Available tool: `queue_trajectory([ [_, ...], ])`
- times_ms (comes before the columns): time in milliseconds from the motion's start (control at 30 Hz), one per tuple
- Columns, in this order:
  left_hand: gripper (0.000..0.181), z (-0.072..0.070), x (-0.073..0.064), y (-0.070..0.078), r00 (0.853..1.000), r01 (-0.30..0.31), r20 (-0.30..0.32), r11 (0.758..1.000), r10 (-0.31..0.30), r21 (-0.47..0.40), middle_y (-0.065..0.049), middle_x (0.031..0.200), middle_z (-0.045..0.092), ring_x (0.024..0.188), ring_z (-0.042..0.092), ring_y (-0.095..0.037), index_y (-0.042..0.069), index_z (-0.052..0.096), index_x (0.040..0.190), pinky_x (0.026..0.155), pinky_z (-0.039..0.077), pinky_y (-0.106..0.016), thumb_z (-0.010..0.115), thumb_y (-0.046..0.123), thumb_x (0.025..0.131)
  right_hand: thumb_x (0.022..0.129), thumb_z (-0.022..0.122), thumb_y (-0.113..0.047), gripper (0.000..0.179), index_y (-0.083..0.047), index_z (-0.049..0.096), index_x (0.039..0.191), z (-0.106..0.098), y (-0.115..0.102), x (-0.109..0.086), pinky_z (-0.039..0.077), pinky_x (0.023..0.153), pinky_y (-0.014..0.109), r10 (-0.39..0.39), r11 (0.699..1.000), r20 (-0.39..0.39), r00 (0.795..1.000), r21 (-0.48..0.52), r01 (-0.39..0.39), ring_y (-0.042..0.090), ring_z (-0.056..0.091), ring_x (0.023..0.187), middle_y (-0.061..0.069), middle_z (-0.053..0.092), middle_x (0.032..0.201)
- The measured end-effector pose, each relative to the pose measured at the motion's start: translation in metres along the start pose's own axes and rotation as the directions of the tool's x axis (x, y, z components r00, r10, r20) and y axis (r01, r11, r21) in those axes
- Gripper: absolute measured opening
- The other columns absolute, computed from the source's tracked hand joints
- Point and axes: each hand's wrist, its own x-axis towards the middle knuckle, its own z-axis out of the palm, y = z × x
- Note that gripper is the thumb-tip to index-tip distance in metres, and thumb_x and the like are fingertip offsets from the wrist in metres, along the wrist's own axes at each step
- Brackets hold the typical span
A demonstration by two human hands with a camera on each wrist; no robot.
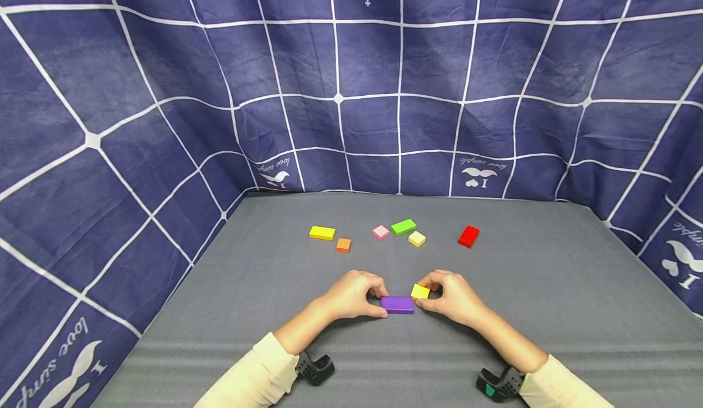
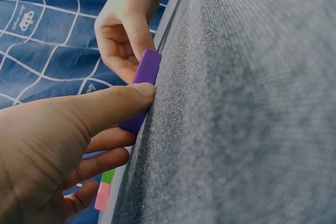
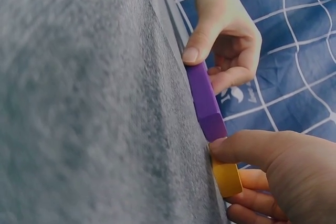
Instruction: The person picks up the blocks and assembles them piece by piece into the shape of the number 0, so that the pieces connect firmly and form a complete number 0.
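A purple rectangular block [image 1: 398,305] lies flat on the grey cloth, its left end pinched between the thumb and fingers of my left hand [image 1: 351,296]. Just right of it, my right hand [image 1: 453,298] pinches a small yellow-orange block [image 1: 420,292] by its right side. The small block sits turned a little, close to the purple block's right end. In the left wrist view the left thumb lies across the purple block [image 2: 149,66]. From the right wrist, the yellow-orange block [image 3: 227,178] shows right beside the end of the purple one.
Farther back on the grey cloth [image 1: 274,274] lie a yellow block [image 1: 322,233], an orange block [image 1: 343,245], a pink block [image 1: 381,232], a green block [image 1: 403,227], a pale yellow block [image 1: 417,239] and a red block [image 1: 469,236]. A blue checked curtain [image 1: 368,66] hangs behind.
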Motion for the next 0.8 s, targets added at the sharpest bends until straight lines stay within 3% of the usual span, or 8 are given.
queue_trajectory([
  [333,0.026,0.0,-0.001,0.001,1.0,0.008,0.001,1.0,-0.008,-0.015,0.009,0.08,0.067,0.075,0.059,0.001,0.016,0.07,0.086,0.071,0.045,-0.014,0.088,0.027,0.07,0.071,0.085,-0.017,0.021,-0.014,0.071,0.087,0.001,-0.001,-0.001,0.045,0.067,0.027,-0.022,1.0,-0.012,1.0,-0.011,0.022,0.008,0.052,0.073,-0.01,0.059,0.08],
  [567,0.026,-0.001,-0.001,0.0,1.0,0.016,0.006,1.0,-0.016,-0.006,0.01,0.08,0.066,0.075,0.058,0.001,0.017,0.071,0.086,0.071,0.044,-0.013,0.088,0.028,0.07,0.074,0.082,-0.024,0.03,-0.008,0.071,0.098,0.004,-0.003,0.0,0.048,0.072,0.03,-0.018,1.0,-0.054,0.998,-0.015,0.017,0.01,0.056,0.079,-0.008,0.061,0.085],
  [667,0.026,-0.002,-0.001,0.001,1.0,0.029,0.013,1.0,-0.029,-0.002,0.011,0.08,0.066,0.075,0.057,0.002,0.017,0.071,0.087,0.071,0.043,-0.012,0.088,0.028,0.07,0.074,0.081,-0.022,0.03,-0.007,0.071,0.099,0.007,-0.006,-0.002,0.049,0.076,0.033,-0.086,0.996,-0.118,0.989,-0.047,0.081,0.012,0.057,0.086,-0.006,0.064,0.091],
  [800,0.026,-0.002,-0.001,0.003,0.999,0.036,0.021,0.999,-0.036,-0.005,0.011,0.08,0.066,0.075,0.057,0.003,0.018,0.071,0.087,0.071,0.043,-0.011,0.087,0.029,0.071,0.072,0.083,-0.016,0.024,-0.01,0.072,0.093,0.011,-0.009,-0.005,0.048,0.077,0.033,-0.215,0.975,-0.181,0.96,-0.101,0.199,0.012,0.055,0.089,-0.007,0.064,0.092],
])
